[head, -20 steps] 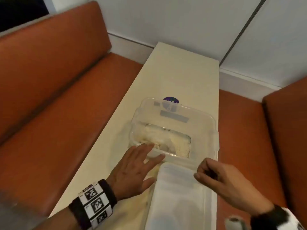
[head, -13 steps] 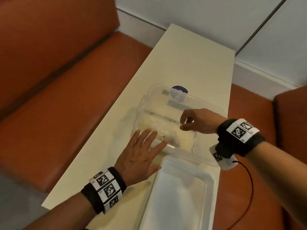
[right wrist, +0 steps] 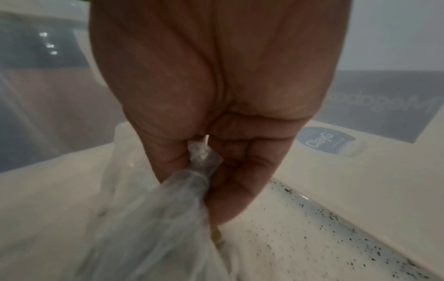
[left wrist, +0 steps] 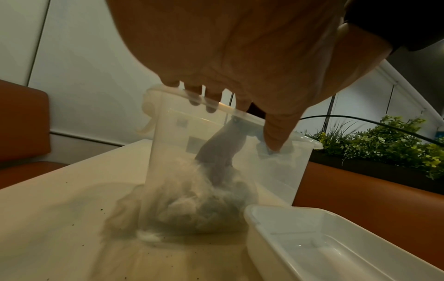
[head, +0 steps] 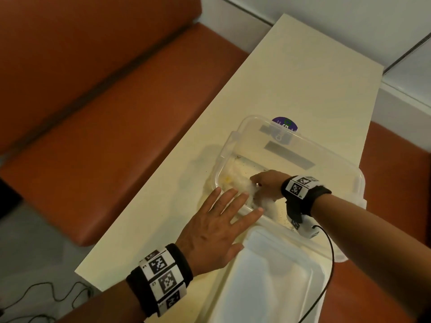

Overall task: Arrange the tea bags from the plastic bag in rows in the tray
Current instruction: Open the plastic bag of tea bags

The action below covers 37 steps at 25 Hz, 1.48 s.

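While the left hand (head: 211,231) lies flat with fingers spread and straight, fingertips on the near rim of the clear plastic container (head: 331,159), the right hand (head: 265,186) reaches down inside it.

Right hand: fingers and thumb curled round the gathered neck of the plastic bag (right wrist: 168,209); the right wrist view shows the twisted plastic pinched between thumb and fingers. The bag's body hangs below and ahead of the fingers, still resting on the container floor near the left corner. Tea bags themselves: not resolvable through the cloudy plastic.

Left hand: holds nothing, only steadies the container.

White tray (head: 268,283): on the table (head: 291,78) just beside the container's near wall, toward the person; nothing visible in it.

Key relation: bag sits inside the container on the far side of the near wall from the tray. The neck points up into the right hand, bulk hanging downward. Judgement: the bag must rise clear of the rim, then travel toward the person to reach the tray. The right hand is the nearer and already has the grip; the left is placed to keep the container from lifting with it.

Dark specks litter the container floor.
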Available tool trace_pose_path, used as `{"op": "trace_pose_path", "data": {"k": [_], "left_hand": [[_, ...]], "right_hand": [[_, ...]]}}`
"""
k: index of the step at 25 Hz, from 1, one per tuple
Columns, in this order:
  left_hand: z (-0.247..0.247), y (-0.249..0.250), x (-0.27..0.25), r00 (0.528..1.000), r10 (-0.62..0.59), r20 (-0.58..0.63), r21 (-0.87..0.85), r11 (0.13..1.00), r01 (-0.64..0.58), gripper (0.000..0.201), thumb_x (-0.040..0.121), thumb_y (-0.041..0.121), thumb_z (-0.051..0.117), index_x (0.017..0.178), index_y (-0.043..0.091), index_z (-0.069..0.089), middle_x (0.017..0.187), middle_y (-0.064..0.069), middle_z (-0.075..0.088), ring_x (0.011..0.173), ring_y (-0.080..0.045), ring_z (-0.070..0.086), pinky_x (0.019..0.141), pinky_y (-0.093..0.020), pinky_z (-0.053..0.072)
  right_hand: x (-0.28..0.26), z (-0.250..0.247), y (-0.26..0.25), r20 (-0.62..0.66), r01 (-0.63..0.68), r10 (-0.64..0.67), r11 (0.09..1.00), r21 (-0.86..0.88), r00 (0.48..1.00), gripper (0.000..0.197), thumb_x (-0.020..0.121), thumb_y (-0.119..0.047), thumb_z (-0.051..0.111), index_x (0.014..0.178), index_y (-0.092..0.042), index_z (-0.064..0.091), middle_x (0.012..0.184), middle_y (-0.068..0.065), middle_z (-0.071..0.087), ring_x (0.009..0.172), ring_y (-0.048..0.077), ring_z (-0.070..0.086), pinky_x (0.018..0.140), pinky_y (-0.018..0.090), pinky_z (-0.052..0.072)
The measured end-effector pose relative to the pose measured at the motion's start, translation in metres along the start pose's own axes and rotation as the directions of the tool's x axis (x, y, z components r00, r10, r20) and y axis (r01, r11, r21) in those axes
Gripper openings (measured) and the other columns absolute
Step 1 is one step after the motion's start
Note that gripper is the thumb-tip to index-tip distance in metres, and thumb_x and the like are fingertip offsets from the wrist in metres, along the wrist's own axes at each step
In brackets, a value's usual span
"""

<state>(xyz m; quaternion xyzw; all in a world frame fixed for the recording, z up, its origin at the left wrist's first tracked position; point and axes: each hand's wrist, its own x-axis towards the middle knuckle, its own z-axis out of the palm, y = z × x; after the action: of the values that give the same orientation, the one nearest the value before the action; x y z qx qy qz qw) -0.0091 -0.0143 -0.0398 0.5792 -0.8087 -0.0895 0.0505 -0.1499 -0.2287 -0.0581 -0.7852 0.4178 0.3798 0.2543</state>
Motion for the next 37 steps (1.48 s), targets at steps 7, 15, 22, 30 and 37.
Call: {"op": "trace_pose_path", "data": {"k": [7,15,22,30,37], "left_hand": [[-0.008,0.0,0.002,1.0,-0.003,0.011,0.012,1.0,0.002,0.086,0.083,0.056,0.064,0.156,0.033,0.026,0.157,-0.011,0.038,0.146,-0.033,0.032,0.118,-0.053,0.019],[-0.043,0.005,-0.013,0.957,-0.226,-0.18,-0.427,0.895,0.131,0.062,0.091,0.065,0.048,0.144,0.032,0.046,0.154,-0.003,0.041,0.142,-0.019,0.036,0.112,-0.034,0.033],[-0.064,0.012,-0.062,0.761,-0.462,0.456,-0.888,-0.294,0.353,0.067,0.079,0.076,0.055,0.135,0.039,0.051,0.13,-0.005,0.064,0.108,-0.021,0.07,0.09,-0.042,0.056],[-0.01,0.007,-0.088,0.735,-0.305,0.606,-0.685,-0.669,0.288,0.068,0.09,0.07,0.048,0.139,0.024,0.057,0.134,-0.009,0.064,0.125,-0.034,0.059,0.109,-0.063,0.038],[0.078,-0.019,-0.126,0.617,-0.468,0.632,-0.775,-0.402,0.488,0.048,0.097,0.058,0.049,0.13,0.024,0.05,0.122,-0.004,0.07,0.106,-0.024,0.069,0.087,-0.05,0.058]], "right_hand": [[-0.072,-0.04,0.016,-0.31,0.212,-0.087,0.894,0.394,0.947,0.01,0.081,-0.021,0.064,0.084,-0.011,0.063,0.079,0.012,0.069,0.073,0.028,0.068,0.066,0.039,0.058],[-0.189,-0.047,0.002,-0.609,0.527,-0.096,0.619,0.583,0.787,0.021,0.084,0.006,0.062,0.093,-0.01,0.072,0.089,0.013,0.074,0.078,0.022,0.071,0.07,0.032,0.056],[-0.216,0.003,-0.056,-0.606,0.649,-0.257,0.446,0.616,0.752,0.024,0.077,-0.006,0.064,0.094,0.009,0.061,0.093,0.034,0.064,0.081,0.042,0.067,0.078,0.058,0.053],[-0.189,0.099,-0.119,-0.606,0.591,-0.154,0.499,0.634,0.78,0.021,0.085,-0.033,0.071,0.083,-0.015,0.06,0.081,0.007,0.067,0.074,0.021,0.063,0.07,0.042,0.052],[-0.123,0.187,-0.161,-0.557,0.393,0.074,0.633,0.667,0.827,0.023,0.089,-0.036,0.071,0.087,-0.019,0.056,0.076,-0.002,0.061,0.069,0.02,0.058,0.069,0.039,0.049]]}}
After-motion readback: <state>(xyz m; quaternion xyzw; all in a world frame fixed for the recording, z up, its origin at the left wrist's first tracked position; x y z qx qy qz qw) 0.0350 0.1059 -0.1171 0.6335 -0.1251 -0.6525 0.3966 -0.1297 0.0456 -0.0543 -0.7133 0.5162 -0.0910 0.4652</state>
